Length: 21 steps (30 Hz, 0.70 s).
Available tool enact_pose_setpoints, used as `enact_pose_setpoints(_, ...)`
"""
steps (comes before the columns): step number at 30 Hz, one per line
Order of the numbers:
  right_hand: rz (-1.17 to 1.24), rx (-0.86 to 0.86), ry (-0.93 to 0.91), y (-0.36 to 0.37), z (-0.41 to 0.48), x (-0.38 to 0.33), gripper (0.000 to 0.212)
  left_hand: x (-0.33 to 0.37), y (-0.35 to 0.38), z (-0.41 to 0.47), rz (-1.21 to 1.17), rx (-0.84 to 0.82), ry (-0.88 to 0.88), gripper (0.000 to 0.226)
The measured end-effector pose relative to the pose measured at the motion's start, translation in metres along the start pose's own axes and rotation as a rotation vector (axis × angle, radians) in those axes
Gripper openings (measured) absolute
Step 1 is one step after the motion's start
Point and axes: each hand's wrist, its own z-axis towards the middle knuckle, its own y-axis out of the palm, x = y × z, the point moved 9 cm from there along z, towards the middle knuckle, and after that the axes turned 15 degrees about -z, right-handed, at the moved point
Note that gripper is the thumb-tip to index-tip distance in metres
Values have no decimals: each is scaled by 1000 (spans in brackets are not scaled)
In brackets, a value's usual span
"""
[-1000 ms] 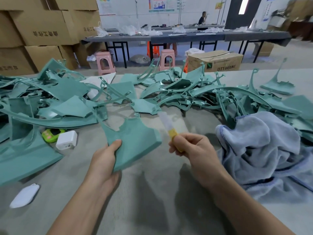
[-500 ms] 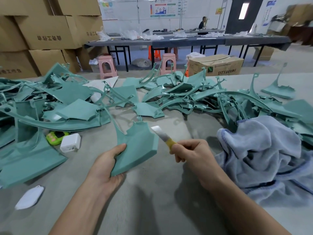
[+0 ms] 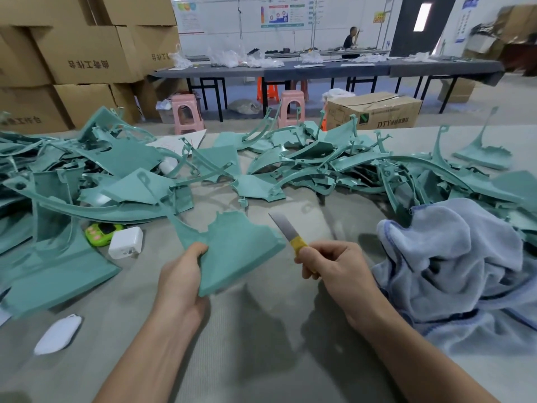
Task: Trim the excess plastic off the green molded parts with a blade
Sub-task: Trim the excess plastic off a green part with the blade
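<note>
My left hand [image 3: 181, 282] grips a green molded part [image 3: 235, 251] by its lower left edge, holding it tilted above the table. The part is a flat fan-shaped panel with a thin curved arm running up to the left. My right hand [image 3: 331, 267] is closed on a blade [image 3: 283, 228] with a yellow-wrapped handle. The steel tip points up and to the left, just beside the part's right edge. A big heap of similar green parts [image 3: 319, 167] stretches across the table behind my hands.
A crumpled blue-grey towel [image 3: 453, 263] lies at the right. A white charger [image 3: 126, 242], a small green toy [image 3: 101, 229] and a white face mask [image 3: 58, 334] sit at the left on the grey table [image 3: 261, 344]. Cardboard boxes and pink stools stand beyond.
My right hand has brought the blade down and left, closer to the part's right edge. My left hand has tilted and shifted the part slightly toward the blade.
</note>
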Motion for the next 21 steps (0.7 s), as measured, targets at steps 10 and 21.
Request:
enact_pose_setpoints(10, 108, 81, -77, 19, -25, -23, 26, -6, 24, -17, -235, -157, -163, 13)
enact_pose_setpoints(21, 97, 13, -90, 23, -25, -24, 26, -19, 19, -6, -46, -194, -151, 30)
